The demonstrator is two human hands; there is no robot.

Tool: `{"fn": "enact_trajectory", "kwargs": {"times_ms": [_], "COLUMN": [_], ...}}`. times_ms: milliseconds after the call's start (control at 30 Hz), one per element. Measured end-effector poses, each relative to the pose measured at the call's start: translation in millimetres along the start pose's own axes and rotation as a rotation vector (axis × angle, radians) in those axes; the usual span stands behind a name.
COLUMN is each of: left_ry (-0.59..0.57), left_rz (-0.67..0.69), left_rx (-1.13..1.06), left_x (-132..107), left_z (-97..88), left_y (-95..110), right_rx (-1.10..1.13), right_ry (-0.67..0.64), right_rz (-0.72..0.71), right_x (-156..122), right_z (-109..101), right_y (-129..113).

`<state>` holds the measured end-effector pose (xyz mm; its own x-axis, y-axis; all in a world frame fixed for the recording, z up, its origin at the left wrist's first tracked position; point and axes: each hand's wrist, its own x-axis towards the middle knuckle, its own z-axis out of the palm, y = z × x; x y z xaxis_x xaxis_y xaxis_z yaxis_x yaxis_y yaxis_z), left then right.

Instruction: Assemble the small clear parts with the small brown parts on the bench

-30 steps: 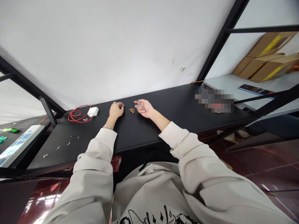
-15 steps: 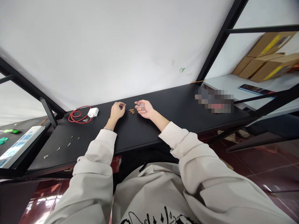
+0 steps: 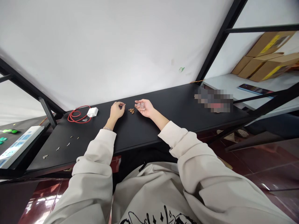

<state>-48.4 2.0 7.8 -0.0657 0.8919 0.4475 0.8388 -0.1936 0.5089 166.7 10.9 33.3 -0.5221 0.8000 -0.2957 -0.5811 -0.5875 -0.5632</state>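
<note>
Black narrow workbench [image 3: 177, 119] on a metal frame, white wall behind it, and this is a head-cam view looking down at someone's two bare hands resting near the far edge. Left hand [image 3: 116, 110] is palm down with the fingertips [image 3: 122, 105] pinched together, though whatever's in that pinch (if anything) is too tiny for me to make out. Right hand [image 3: 143, 106] is turned palm up, fingers loosely curled around a small bunch of clear pieces [image 3: 140, 106] that look like plastic or glass. Right between the two hands sits a little heap of brown beads [image 3: 131, 110], touching neither, with the fingers of each hand about equally near it, so I can't call one closer. It's a loose clump, no real long axis. Off to the left on the same top there's a coiled red cable [image 3: 78, 116] beside a white power adapter [image 3: 92, 112], and nearer the left end a scatter of small pale bits [image 3: 63, 146]. Further left, a power strip [image 3: 20, 146] lit up, and over on the far right, cardboard boxes [image 3: 263, 60] on a white shelf [image 3: 229, 87].
</note>
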Motion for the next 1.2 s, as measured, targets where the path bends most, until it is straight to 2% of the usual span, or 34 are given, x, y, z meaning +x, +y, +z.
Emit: {"fn": "enact_trajectory", "kwargs": {"times_ms": [733, 967, 1200], "left_ry": [0.025, 0.031, 0.025], "left_rz": [0.009, 0.011, 0.027], "left_rx": [-0.017, -0.025, -0.019], "left_x": [2, 2, 1], "left_z": [2.3, 3.6, 3.3], "left_y": [-4, -6, -7], "right_rx": [-0.165, -0.234, -0.344], "right_ry": [-0.032, -0.049, 0.011], "right_rz": [-0.083, -0.131, -0.158], "right_x": [1, 10, 15], "right_z": [0, -6, -9], "right_y": [1, 6, 11]}}
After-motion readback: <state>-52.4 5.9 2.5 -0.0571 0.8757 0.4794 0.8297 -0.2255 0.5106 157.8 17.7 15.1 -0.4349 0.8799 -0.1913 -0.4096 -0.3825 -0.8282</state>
